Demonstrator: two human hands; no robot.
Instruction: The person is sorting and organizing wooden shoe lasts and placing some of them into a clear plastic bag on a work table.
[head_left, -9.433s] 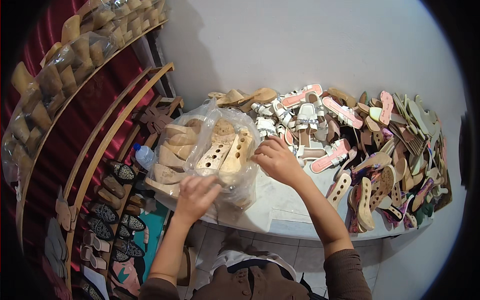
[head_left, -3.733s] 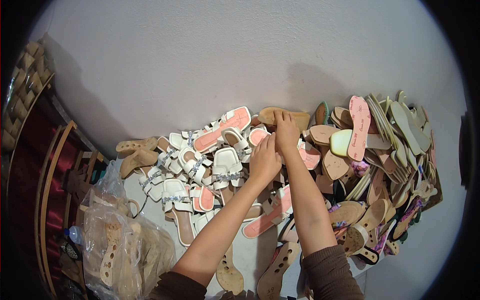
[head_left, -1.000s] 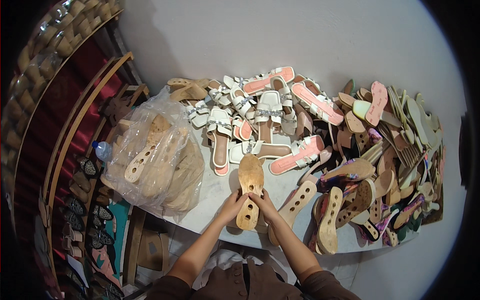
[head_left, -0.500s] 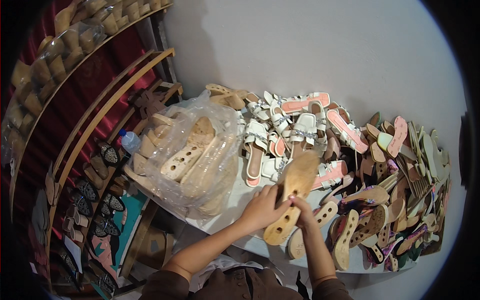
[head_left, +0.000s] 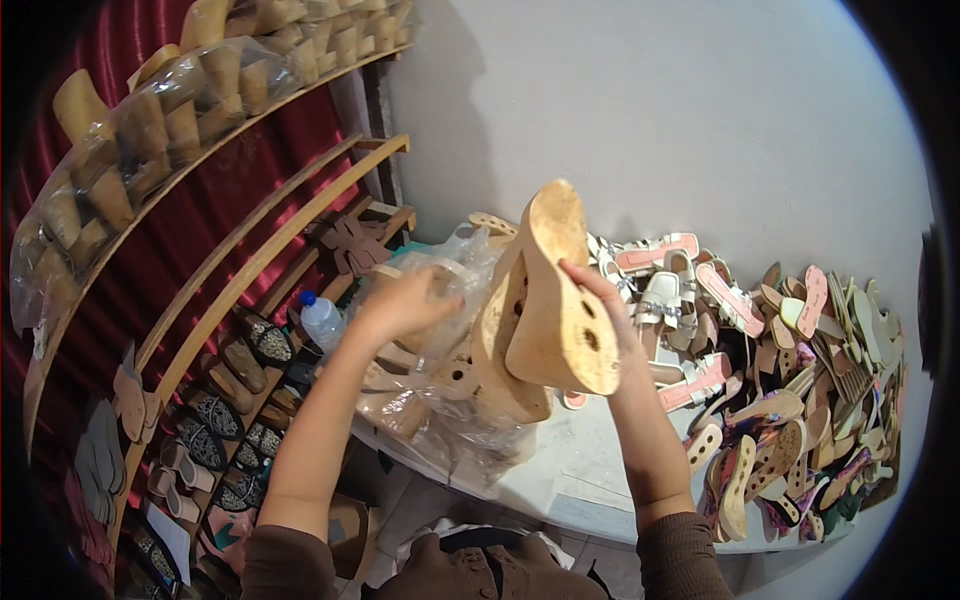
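Note:
My right hand grips a pale wooden wedge shoe sole with drilled holes, held up tilted above the table's front part. A second wooden sole shows right behind it; whether it is held too I cannot tell. To the left, my left hand is over the clear plastic bag, thumb and fingers apart, slightly blurred. More wooden soles lie in the bag, partly hidden by its crumpled film.
White strappy sandals with pink insoles are heaped behind my right hand. Further right is a pile of loose soles and insoles. A blue-capped bottle stands beside the bag. Wooden racks with shoes and heel blocks rise at the left.
The wooden sole has gone from both hands at the table's middle, up and left toward the bag, in my right hand. My left hand has let go and moved left over the bag.

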